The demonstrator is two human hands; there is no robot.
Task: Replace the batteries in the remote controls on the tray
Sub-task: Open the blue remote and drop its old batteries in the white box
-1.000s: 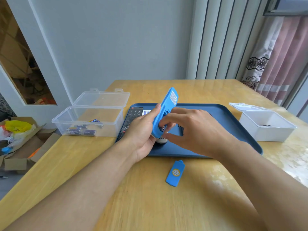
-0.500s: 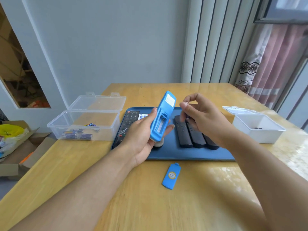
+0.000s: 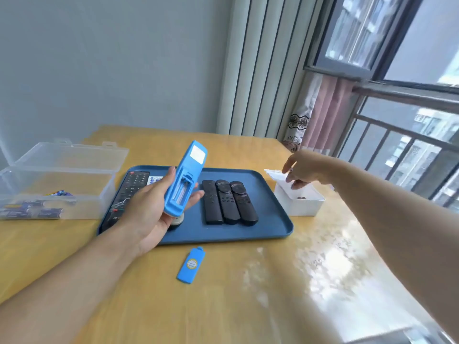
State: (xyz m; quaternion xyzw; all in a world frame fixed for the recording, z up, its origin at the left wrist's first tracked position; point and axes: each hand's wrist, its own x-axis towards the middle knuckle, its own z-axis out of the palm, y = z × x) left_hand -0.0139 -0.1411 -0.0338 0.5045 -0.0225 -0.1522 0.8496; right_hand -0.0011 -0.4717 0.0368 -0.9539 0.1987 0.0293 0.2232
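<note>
Blue tray (image 3: 273,234): one, at centre. Remote controls: six in total. Three slim black remotes (image 3: 227,202) lie side by side at the tray's 3 o'clock side; one wide black remote (image 3: 124,194) lies at its 9 o'clock edge; one white remote (image 3: 155,180) is mostly hidden; one blue remote (image 3: 185,180) is held up. Blue battery cover (image 3: 190,264): one, at 6 o'clock. Open boxes: two, one clear box (image 3: 62,182) at 9 o'clock and one white box (image 3: 298,203) at 3 o'clock. Battery count in either: cannot be determined.

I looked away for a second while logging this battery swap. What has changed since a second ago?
The right hand left the blue remote and reached right over the white box, pinching something small. The left hand holds the remote as before; its battery cover stays on the table, the black remotes on the tray.
</note>
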